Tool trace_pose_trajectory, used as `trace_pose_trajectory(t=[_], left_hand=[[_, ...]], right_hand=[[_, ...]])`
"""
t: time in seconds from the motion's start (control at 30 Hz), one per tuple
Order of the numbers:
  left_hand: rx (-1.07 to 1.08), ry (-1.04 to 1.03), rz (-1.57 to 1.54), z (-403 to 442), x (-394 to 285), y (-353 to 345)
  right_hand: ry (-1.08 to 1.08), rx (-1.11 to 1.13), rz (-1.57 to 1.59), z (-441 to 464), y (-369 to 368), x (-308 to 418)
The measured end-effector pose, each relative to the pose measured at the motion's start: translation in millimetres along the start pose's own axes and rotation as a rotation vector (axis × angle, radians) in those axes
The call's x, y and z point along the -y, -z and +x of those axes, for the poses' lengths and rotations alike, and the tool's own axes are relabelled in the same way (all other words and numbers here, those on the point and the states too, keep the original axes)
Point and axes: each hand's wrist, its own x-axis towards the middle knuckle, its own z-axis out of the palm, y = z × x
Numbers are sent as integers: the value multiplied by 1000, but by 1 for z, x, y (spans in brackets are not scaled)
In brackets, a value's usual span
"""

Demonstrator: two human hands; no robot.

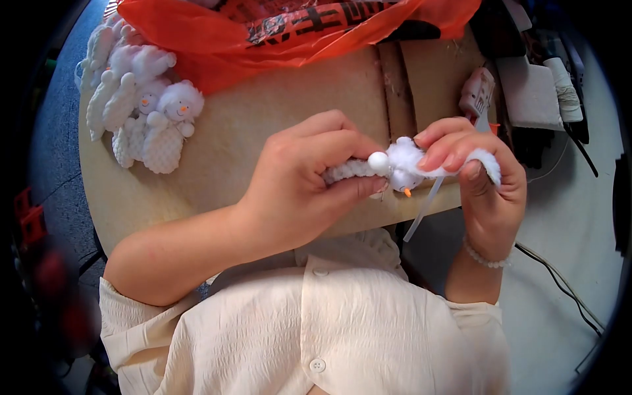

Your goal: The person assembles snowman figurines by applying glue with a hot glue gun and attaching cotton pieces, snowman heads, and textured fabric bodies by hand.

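Observation:
A small snowman doll (pixel 405 184) with a round white head and an orange nose lies sideways above the table's near edge. My left hand (pixel 306 168) is closed around its knitted white body, thumb and fingers pinching just below the head by a white bead (pixel 378 162). A white fluffy strip (pixel 484 158) runs from the fuzz on the doll's head to my right hand (pixel 490 161). The fingers and thumb of that hand pinch the strip, whose end curls up past the thumb. Part of the body is hidden in my left palm.
Several similar snowman dolls (pixel 163 138) are piled at the table's left. A red plastic bag (pixel 289 39) lies along the back. At right are a glue gun (pixel 477 92) with a translucent glue stick (pixel 422 212), a white block (pixel 530 95) and a thread spool (pixel 563 89).

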Motion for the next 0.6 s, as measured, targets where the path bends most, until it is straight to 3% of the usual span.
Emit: trace_pose_trajectory(t=[0.6], left_hand=[[24, 81, -73, 0, -5, 2]], right_hand=[[-44, -38, 85, -3, 3, -13]])
